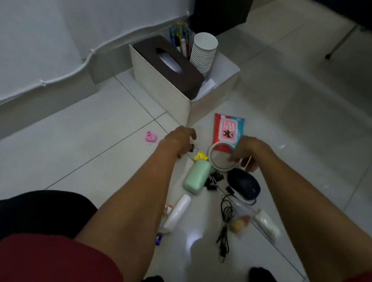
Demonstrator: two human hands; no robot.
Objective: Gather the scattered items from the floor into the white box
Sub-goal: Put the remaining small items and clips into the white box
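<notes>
Reaching past the mouse (pixel 244 184) on the floor (pixel 84 151), the right hand (pixel 247 152) is touching the tape roll (pixel 211 159) with fingers (pixel 233 159) apart. The left hand (pixel 179 140) is hanging with fingers curled, grip unclear. The white box (pixel 164 86) is standing beyond, by the wall (pixel 54 17).

One wide-angle camera sits on the person's head and looks forward and steeply down, from close range, at the tiled floor (pixel 84 151). The white box (pixel 161 85) lies just above frame centre. A wall (pixel 43 15) fills the upper left, its lines bowed by the lens.
</notes>
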